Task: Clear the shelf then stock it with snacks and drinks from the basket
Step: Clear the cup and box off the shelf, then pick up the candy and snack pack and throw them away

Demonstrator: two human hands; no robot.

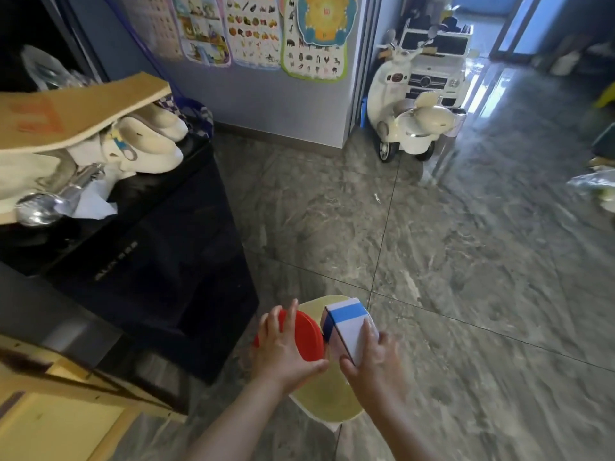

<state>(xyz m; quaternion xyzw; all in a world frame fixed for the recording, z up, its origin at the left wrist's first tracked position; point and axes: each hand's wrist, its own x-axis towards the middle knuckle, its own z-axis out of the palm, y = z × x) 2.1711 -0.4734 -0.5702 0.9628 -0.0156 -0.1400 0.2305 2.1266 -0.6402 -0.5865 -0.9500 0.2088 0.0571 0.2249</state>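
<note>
We rest our left hand (287, 349) with fingers spread on the round red plastic lid (307, 336) while our right hand (374, 356) grips the white-and-blue cardboard box (349, 324) over the pale yellow stool (329, 399).

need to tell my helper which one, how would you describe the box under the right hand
Find the small round yellowish stool on the grey floor beside the black cabinet. Two things sit on it: the box is the right one, white with a blue band, unlike the round red lid beside it.

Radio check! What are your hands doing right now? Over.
Left hand on red lid. Right hand gripping blue-and-white box. Both over the stool. Nothing in the way.
</note>
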